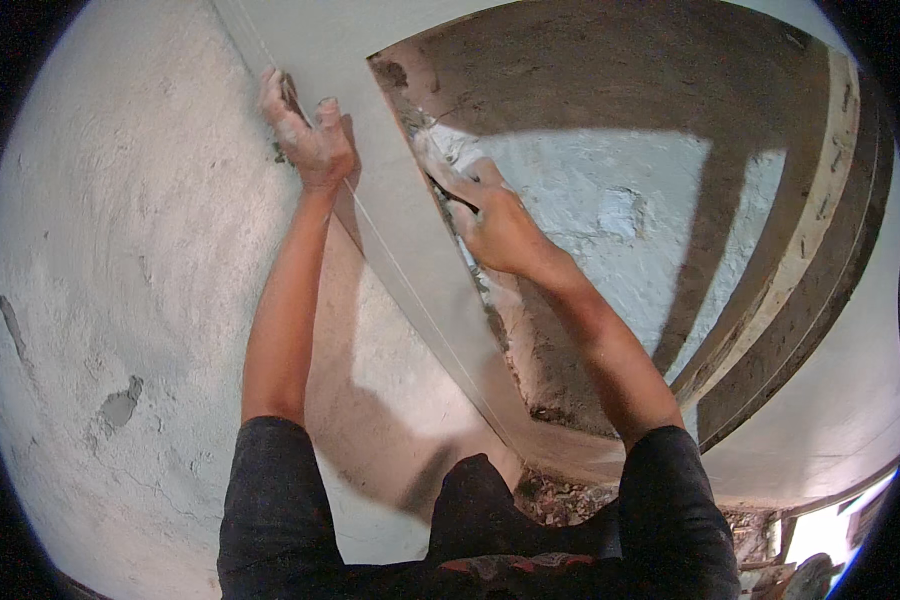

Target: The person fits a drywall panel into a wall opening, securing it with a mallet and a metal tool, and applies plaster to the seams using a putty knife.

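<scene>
My left hand [315, 150], dusty with plaster, is raised against the pale wall beside a taut string [410, 275]. Its fingers are bent round something dark and narrow that I cannot make out, with the thumb standing apart. My right hand [500, 225] is closed on a tool with a thin black bar [455, 195]; the rest of it is hidden by the hand and whitish smears. That hand is at the rough edge [497, 325] of a recess, where broken plaster shows. Between both hands runs a smooth grey plastered strip [385, 215].
The left wall [120, 250] is rough, with a chipped grey patch [120, 405]. Inside the recess is a pale blue surface [600, 200] crossed by shadows. A light curved-looking strip [805, 230] borders it at right. Rubble [565, 497] lies low down, near a bright opening [820, 537].
</scene>
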The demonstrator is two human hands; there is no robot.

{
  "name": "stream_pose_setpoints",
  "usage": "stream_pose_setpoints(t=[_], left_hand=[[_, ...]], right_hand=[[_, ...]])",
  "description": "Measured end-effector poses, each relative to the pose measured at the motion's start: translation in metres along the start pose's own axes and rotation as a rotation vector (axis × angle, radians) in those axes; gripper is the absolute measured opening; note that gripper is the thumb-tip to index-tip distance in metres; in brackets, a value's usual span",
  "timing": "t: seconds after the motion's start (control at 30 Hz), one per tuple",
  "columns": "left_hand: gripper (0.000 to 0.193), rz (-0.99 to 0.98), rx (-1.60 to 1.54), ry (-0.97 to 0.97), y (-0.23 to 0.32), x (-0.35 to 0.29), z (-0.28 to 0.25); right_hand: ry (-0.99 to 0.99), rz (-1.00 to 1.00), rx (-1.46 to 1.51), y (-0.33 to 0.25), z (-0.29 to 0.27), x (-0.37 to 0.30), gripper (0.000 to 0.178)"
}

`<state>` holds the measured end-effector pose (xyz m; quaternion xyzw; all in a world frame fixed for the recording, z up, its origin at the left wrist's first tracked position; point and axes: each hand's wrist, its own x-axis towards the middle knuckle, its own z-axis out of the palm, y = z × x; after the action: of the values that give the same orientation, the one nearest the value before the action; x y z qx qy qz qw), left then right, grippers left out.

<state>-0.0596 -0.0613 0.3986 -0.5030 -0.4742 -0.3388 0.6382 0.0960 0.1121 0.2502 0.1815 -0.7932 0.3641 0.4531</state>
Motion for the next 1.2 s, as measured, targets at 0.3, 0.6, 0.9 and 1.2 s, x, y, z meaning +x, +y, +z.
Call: stream_pose_setpoints(t=[0.3,0.6,0.9,1.2], left_hand=[[0.073,0.074,0.087,0.010,0.004,0.004,-0.004],[0.074,-0.148,-0.382,0.189,-0.031,0.010,-0.013],[0.074,0.030,0.001,0.124,-0.023,0.016,-0.010],[0.077,-0.052,0.097,0.126,-0.026,0.010,-0.011]], right_hand=[[0.092,0.181,-0.037,0.003,-0.018,-0.078,0.051],[0.139,0.324,-0.171,-0.021,-0.066,-0.165,0.054],[0.143,0.529,-0.037,-0.036,-0.062,-0.181,0.054],[0.247,0.617,0.033,-0.033,-0.067,-0.214,0.053]])
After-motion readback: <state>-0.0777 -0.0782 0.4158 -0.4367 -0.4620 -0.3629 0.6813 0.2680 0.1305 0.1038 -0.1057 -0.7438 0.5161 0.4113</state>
